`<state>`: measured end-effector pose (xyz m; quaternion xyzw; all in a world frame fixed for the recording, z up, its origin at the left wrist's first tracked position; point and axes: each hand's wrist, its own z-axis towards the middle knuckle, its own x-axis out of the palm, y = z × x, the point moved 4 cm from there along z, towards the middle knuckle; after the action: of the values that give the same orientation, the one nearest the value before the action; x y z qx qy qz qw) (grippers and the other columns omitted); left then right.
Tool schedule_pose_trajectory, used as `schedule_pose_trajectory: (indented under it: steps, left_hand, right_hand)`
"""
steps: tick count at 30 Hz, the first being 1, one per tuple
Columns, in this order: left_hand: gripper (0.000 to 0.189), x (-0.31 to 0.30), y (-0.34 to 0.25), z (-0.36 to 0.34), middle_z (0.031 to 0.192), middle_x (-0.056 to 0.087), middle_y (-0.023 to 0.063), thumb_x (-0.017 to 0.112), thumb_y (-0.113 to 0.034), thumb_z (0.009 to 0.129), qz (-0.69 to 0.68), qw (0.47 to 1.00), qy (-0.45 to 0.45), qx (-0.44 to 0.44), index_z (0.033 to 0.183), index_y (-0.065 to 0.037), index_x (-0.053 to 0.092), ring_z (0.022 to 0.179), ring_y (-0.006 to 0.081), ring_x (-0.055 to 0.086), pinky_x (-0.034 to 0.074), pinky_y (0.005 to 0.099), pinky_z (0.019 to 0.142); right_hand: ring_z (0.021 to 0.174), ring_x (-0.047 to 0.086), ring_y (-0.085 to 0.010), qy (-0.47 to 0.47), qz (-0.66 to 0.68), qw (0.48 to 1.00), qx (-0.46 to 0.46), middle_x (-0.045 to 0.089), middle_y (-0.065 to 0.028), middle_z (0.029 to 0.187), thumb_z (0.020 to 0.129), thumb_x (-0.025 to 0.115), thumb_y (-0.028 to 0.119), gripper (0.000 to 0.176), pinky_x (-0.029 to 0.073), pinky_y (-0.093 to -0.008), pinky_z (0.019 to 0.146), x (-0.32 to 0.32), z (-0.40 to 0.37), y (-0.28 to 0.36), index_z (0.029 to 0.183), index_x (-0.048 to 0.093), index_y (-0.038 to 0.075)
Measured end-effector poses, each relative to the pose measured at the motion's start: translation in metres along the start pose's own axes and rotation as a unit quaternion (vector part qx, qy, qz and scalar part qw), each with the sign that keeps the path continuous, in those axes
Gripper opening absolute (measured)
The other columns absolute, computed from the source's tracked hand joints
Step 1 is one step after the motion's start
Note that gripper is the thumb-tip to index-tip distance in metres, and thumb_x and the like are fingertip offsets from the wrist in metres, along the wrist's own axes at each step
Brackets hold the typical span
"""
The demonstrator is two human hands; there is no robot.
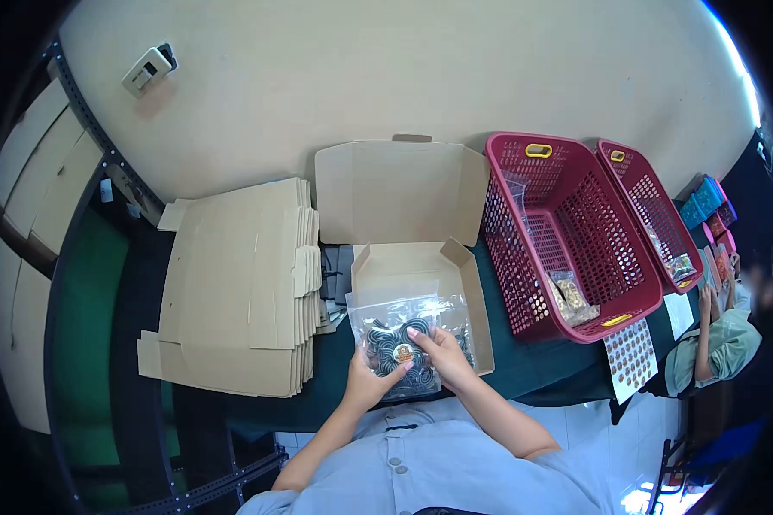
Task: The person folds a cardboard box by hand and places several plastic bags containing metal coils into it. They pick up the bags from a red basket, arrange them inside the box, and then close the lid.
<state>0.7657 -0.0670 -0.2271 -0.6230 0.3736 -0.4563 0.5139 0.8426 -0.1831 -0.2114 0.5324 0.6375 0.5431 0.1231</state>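
Both hands hold a clear plastic bag (386, 326) filled with dark, striped, swirl-shaped pieces. My left hand (368, 380) grips its lower left side, thumb on the front. My right hand (445, 357) has the right side, its thumb pressing near the upper edge of a round printed sticker (404, 353) on the bag's front. The bag is over the near part of an open cardboard box (483, 330), whose lid stands up at the back. A second clear bag (457, 318) with similar dark contents lies in the box, partly hidden behind the held one.
A stack of flattened cardboard boxes (232, 283) lies to the left. On the right stand a maroon basket (511, 257) holding bagged goods and a second maroon basket (631, 184). A sheet of round stickers (631, 360) hangs over the table edge; another person (717, 348) works farther right.
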Motion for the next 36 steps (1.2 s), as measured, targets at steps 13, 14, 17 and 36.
schedule_pose_trajectory:
  steps: [13,14,17,36]
  left_hand:
    - [0.037,-0.007,0.007,-0.011,0.105,0.056,0.0088,0.060,-0.005,0.084,-0.028,0.998,-0.052,-0.002,0.116,0.003,0.041,0.095,0.0137,0.056,0.047,0.0268,0.082]
    - [0.037,-0.006,0.009,-0.010,0.105,0.056,0.0088,0.060,-0.005,0.084,-0.029,0.998,-0.051,-0.001,0.116,0.003,0.041,0.095,0.0137,0.056,0.047,0.0268,0.082]
    - [0.038,-0.003,0.015,-0.010,0.107,0.055,0.0101,0.060,-0.005,0.084,-0.059,0.997,-0.049,0.005,0.116,0.003,0.041,0.095,0.0140,0.057,0.047,0.0263,0.081]
    - [0.036,-0.005,0.013,-0.004,0.098,0.062,0.0090,0.073,-0.010,0.075,-0.022,0.999,0.011,0.043,0.106,0.001,0.058,0.095,0.0152,0.056,0.041,0.0296,0.089]
  right_hand:
    - [0.084,0.058,-0.0093,0.030,-0.052,0.997,-0.057,0.060,-0.0044,0.091,0.081,0.065,0.008,0.038,0.046,-0.0215,0.070,0.004,-0.013,-0.005,0.111,0.046,-0.004]
    - [0.081,0.056,-0.0067,0.041,-0.059,0.992,-0.105,0.059,-0.0029,0.093,0.082,0.064,0.012,0.040,0.044,-0.0195,0.066,0.002,-0.013,-0.008,0.114,0.045,-0.003]
    - [0.079,0.052,-0.0021,0.059,-0.072,0.993,-0.066,0.057,-0.0012,0.099,0.085,0.061,0.017,0.045,0.038,-0.0163,0.059,-0.002,-0.017,-0.005,0.120,0.041,-0.002]
    - [0.081,0.061,-0.0143,0.024,-0.083,0.992,-0.092,0.065,-0.0088,0.086,0.084,0.061,0.013,0.017,0.048,-0.0272,0.077,-0.033,0.003,-0.003,0.092,0.062,-0.002]
